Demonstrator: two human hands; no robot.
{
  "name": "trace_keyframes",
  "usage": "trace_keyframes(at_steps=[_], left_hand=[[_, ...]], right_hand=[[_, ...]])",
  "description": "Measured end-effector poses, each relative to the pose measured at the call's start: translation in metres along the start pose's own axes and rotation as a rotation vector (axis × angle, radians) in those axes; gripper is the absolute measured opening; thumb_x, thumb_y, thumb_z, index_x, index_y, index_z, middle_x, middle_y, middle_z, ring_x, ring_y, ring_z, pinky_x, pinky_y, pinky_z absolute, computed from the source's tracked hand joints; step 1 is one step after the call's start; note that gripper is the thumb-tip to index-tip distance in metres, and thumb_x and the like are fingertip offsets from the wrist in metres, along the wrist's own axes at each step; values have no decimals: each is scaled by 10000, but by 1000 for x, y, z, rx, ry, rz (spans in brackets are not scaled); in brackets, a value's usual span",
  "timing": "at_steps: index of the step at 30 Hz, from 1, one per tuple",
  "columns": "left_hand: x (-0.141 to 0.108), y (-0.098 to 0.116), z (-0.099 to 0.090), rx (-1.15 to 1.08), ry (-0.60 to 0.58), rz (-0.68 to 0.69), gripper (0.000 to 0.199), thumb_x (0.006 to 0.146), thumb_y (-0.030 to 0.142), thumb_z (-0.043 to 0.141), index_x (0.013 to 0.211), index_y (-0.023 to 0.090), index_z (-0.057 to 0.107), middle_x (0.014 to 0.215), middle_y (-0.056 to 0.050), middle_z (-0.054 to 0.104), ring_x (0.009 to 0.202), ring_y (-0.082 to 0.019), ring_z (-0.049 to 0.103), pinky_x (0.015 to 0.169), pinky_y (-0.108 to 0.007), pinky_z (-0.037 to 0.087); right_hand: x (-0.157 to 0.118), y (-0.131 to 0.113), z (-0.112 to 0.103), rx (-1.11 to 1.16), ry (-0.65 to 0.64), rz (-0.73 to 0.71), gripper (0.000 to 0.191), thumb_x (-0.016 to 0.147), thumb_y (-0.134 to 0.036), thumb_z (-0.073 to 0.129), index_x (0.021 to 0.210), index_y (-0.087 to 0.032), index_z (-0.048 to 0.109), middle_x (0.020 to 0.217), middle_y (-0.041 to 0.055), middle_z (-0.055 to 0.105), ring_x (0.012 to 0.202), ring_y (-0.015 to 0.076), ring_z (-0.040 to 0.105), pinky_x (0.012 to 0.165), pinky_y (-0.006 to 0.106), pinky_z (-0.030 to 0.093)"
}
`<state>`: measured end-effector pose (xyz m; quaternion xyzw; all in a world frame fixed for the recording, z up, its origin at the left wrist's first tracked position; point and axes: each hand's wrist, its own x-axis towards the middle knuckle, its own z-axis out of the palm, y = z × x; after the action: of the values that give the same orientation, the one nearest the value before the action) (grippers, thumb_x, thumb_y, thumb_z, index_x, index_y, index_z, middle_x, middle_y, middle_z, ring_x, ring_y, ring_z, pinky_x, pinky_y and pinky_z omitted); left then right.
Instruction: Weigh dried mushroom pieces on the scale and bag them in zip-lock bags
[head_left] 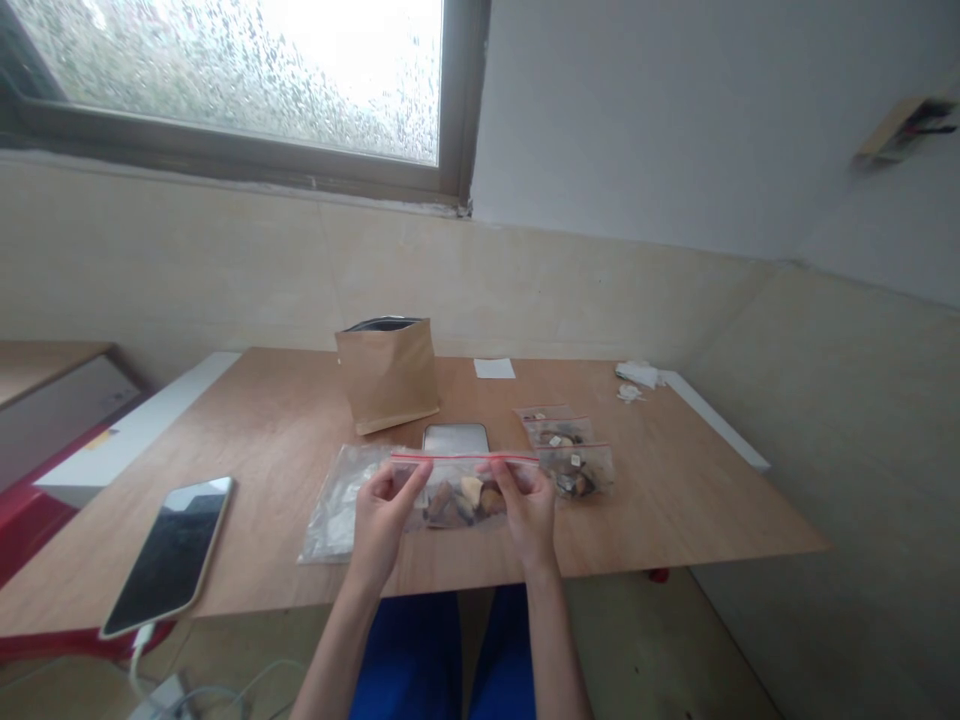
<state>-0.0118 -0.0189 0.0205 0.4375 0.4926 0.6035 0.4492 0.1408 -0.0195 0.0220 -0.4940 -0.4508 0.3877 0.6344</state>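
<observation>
A clear zip bag [450,512] with a red seal strip hangs upright between my hands, holding several brown and cream pieces whose kind I cannot make out. My left hand [384,510] pinches its top edge near the left end, thumb on the red strip. Toward the right end, my right hand [529,505] pinches the same strip. Just left of it lies a larger clear plastic bag [322,525], partly behind my left hand. Beyond the held bag, a flat silver-grey rectangular object [456,438] rests on the table.
Several similar filled zip bags [592,470] overlap on the right. A brown paper pouch [390,375] stands open at the back, near a white paper [494,369]. Crumpled white scraps [637,375] lie at the back right. A phone [171,550] with a cable is on the wooden table [675,500].
</observation>
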Motion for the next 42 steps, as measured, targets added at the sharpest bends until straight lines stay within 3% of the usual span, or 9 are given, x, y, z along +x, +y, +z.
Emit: trace_keyframes(at_steps=[11,18,27,33,42], left_hand=[[-5,11,-6,44,108,94,248,674,413,691,739,176,656,691,-17,673,660,-170,613,596,-253,478],[0,9,-8,62,27,95,268,684,436,675,708,171,644,679,-22,659,653,-167,606,579,-244,464],[-1,3,-9,111,71,174,233,697,409,675,773,188,663,740,-25,680,692,-169,619,639,-256,482],[-2,0,-12,163,77,241,220,711,390,666,749,173,661,694,-14,663,641,-151,598,609,-245,475],[-5,0,-10,168,99,217,233,699,400,675,706,169,652,570,23,592,524,-110,525,497,-207,411]], right_hand=[[-8,-10,9,-2,-13,-32,277,765,-417,625,705,-161,711,734,68,717,708,191,669,706,313,540],[-5,-1,8,55,-28,37,269,751,-423,641,712,-167,715,749,70,724,708,195,676,713,318,532],[-5,-1,8,75,-126,23,216,743,-384,659,775,-177,711,797,57,732,779,195,682,775,321,523],[-4,-1,9,70,-112,67,220,712,-387,682,748,-172,710,767,61,733,739,197,684,731,310,530],[-2,1,9,47,-96,105,212,694,-378,695,730,-169,702,749,60,732,735,196,682,754,314,518]])
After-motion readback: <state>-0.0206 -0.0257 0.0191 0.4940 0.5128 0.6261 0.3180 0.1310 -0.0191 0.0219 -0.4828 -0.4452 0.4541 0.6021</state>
